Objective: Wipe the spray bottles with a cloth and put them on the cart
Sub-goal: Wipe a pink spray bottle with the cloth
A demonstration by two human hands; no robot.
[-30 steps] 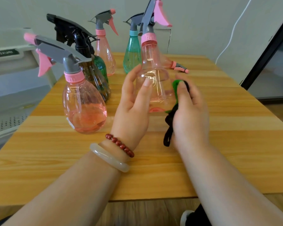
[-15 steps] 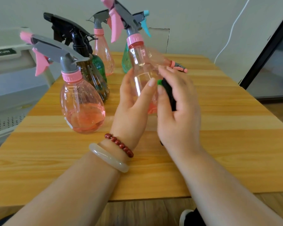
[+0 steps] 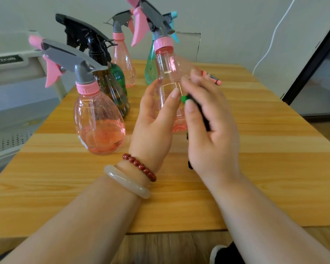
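My left hand (image 3: 154, 121) grips a clear pink spray bottle (image 3: 167, 73) with a grey and pink trigger, held above the wooden table (image 3: 255, 149). My right hand (image 3: 210, 126) presses a green and black cloth (image 3: 185, 99) against the bottle's right side; most of the cloth is hidden under the fingers. A second pink bottle (image 3: 98, 121) with pink liquid stands to the left. Behind it stand a dark bottle (image 3: 111, 92) with a black trigger, a green bottle (image 3: 119, 77), another pink bottle (image 3: 122, 60) and a teal bottle (image 3: 151, 67).
A white cart (image 3: 13, 77) with a perforated shelf stands left of the table. One small pink bottle (image 3: 213, 78) lies on its side behind my right hand. A white cable hangs down the back wall, and a dark-framed glass panel is at the right.
The held bottle was turned, so its trigger swung from pointing right to pointing left. My right hand with the cloth slid from the bottle's right side around to its front.
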